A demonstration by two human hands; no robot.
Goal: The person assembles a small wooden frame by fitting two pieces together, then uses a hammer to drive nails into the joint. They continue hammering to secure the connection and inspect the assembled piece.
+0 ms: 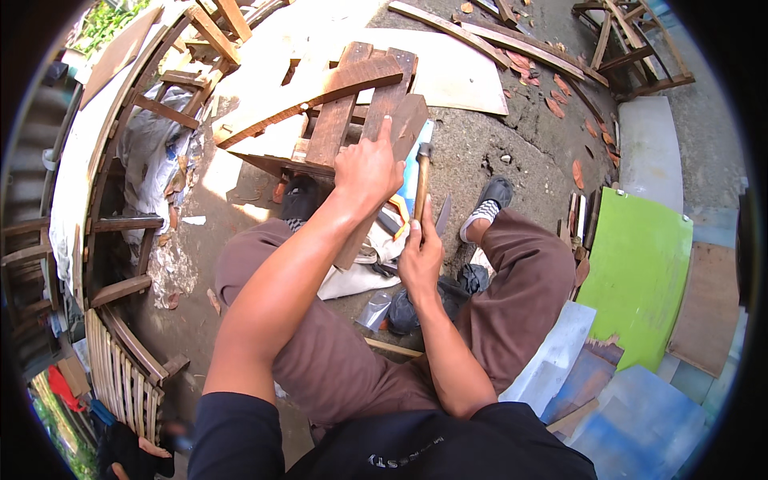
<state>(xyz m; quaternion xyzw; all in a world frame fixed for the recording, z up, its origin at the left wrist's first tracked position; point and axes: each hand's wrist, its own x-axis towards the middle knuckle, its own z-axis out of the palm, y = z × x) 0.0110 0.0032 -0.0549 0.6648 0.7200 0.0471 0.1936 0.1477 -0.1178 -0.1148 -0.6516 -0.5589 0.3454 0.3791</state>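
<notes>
My left hand [368,170] is wrapped round a wooden plank [410,120] that slants from the upper middle down toward my lap, with the index finger stretched along it. My right hand [421,258] grips a hammer [422,184] by its wooden handle. The hammer is upright in view, its dark metal head beside the plank. Partly under the plank stands a slatted wooden piece [332,128], with a loose brown board [352,85] lying across its top. Between my legs, an orange handle [400,210] shows beside a blue-and-white strip [413,172] and a pointed grey blade [444,214].
Wooden frames [128,224] line the left side. A pale sheet [448,68] and long planks [496,40] lie ahead. To the right are a green panel [644,272] and blue-grey sheets [640,424]. A dark plastic bag [448,298] lies between my legs.
</notes>
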